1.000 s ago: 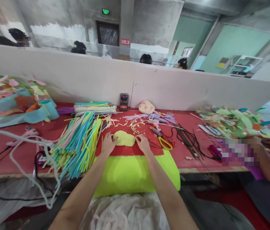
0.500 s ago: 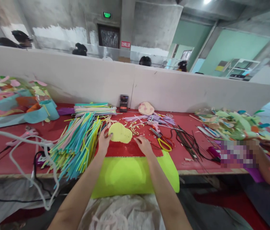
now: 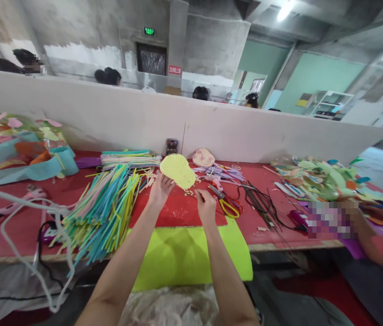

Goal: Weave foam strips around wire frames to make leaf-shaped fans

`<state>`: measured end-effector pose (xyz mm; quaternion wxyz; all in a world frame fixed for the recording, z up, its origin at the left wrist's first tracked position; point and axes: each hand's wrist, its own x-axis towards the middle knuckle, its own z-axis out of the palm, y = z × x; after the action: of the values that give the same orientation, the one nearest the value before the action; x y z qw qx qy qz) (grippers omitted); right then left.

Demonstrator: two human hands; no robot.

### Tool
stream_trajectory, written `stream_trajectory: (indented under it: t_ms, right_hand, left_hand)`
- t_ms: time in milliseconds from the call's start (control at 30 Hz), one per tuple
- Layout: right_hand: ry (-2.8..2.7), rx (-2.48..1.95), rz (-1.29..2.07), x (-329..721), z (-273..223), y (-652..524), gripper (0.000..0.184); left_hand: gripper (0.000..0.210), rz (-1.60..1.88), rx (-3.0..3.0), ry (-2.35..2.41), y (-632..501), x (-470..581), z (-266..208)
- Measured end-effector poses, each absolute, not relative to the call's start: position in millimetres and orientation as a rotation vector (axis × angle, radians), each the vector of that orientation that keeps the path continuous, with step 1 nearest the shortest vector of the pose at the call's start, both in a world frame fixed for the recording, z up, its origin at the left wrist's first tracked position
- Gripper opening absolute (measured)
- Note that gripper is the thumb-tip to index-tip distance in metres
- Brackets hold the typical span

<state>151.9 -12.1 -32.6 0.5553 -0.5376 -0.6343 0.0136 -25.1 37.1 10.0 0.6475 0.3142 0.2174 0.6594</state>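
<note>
My left hand (image 3: 160,188) holds a pale yellow oval piece (image 3: 178,171) by its lower left edge, with the fingers partly behind it. The piece has ridged, overlapping layers across its face and is tilted up toward me. My right hand (image 3: 206,203) is just off the piece's lower right end, thumb and fingers pinched together; whatever is between them is too small to make out. Small yellow bits (image 3: 189,193) lie scattered on the table under the piece. A red sheet (image 3: 174,210) and a bright green sheet (image 3: 174,258) lie below my forearms.
Pipe cleaners (image 3: 106,203) are heaped at left, beside a pink glue gun (image 3: 31,197) and white cable (image 3: 15,249). Yellow-handled scissors (image 3: 228,208), purple strips (image 3: 223,172) and dark thin rods (image 3: 262,203) lie right. A co-worker's arm (image 3: 364,222) is far right. A white partition (image 3: 246,136) stands behind.
My left hand has raised the yellow piece and turned its face more toward me, shifting slightly right. My right hand stays close to its right end, still pinched. The camera view has shifted slightly.
</note>
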Motion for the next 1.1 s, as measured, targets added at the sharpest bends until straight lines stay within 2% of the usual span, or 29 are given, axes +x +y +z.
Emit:
stream_trajectory:
  t_ms: [67, 200, 400, 567, 733, 1100]
  right_hand:
    - [-1.471, -1.232, 0.046, 143, -33, -15, 0.030]
    - [-1.424, -1.215, 0.257, 123, -31, -17, 0.031]
    - [-1.358, -1.140, 0.713, 125, -22, -5, 0.042]
    - [-1.410, -1.097, 0.614, 182, 1, 17, 0.035]
    - [-1.542, -1.065, 0.659, 239, 29, 25, 0.040]
    - [-1.833, -1.175, 0.613, 253, 46, 29, 0.036]
  left_hand:
    - [0.036, 1.551, 0.722, 0.510, 42, -20, 17]
    - [0.048, 1.675, 0.823, 0.466, 58, -16, 33]
    - [0.051, 1.427, 1.096, 0.474, 72, -27, 55]
    - [0.056, 1.369, 1.014, 0.378, 77, -43, 48]
    - [0.061, 1.340, 0.962, 0.399, 89, -65, 32]
    - [0.064, 1.389, 0.993, 0.413, 95, -75, 34]
